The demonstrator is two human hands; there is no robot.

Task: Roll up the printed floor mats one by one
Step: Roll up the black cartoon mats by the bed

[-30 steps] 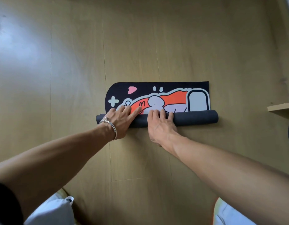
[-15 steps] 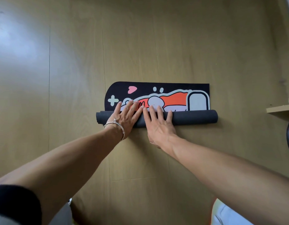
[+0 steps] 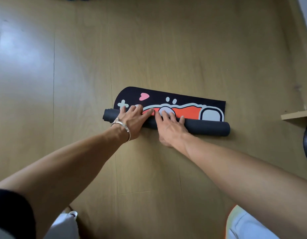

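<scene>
One mat [image 3: 175,102] lies partly rolled at the centre of the floor [image 3: 63,66]. Two hands rest on its roll: the left [image 3: 132,120] toward 9 o'clock, the right [image 3: 171,128] beside it. One bracelet [image 3: 122,127] circles the left wrist. One shelf edge [image 3: 297,115] shows at 3 o'clock.

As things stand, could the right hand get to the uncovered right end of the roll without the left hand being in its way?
Probably yes. The right hand lies flat on the roll, and the stretch towards the right end is bare. The left hand sits on the other side.
</scene>
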